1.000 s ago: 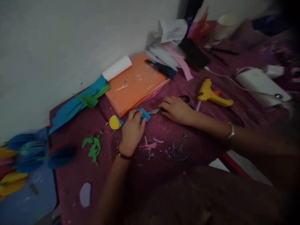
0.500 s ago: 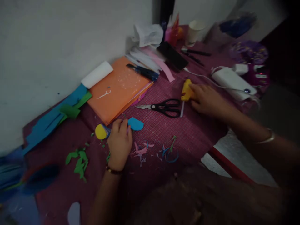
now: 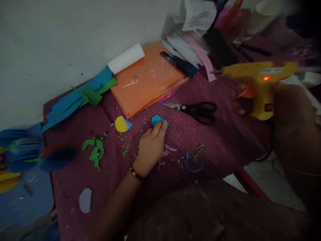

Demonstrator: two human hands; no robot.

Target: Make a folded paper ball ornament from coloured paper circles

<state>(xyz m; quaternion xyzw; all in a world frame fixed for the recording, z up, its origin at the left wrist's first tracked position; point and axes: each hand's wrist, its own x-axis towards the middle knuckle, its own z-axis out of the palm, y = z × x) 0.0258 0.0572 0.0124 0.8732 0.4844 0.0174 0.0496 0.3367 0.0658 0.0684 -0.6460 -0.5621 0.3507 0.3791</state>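
Lifted since the earlier frame: yellow glue gun (image 3: 262,75), handle (image 3: 262,103) gripped in right hand (image 3: 288,100), toward the surface's (image 3: 66,174) right edge; likely stiff, nozzle (image 3: 216,72) hot. Beyond: left hand (image 3: 151,144) on blue paper (image 3: 157,119), pinch unclear, between near and far edges; probably light, creasable, best held by its rim.

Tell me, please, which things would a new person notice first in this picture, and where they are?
First, probably the yellow glue gun, raised at the picture's right in the right hand, with a small red light glowing on its side. Then come the orange sheets near the wall. Nearer the middle, the left hand touches a bright blue paper piece, with scissors lying open to its right.
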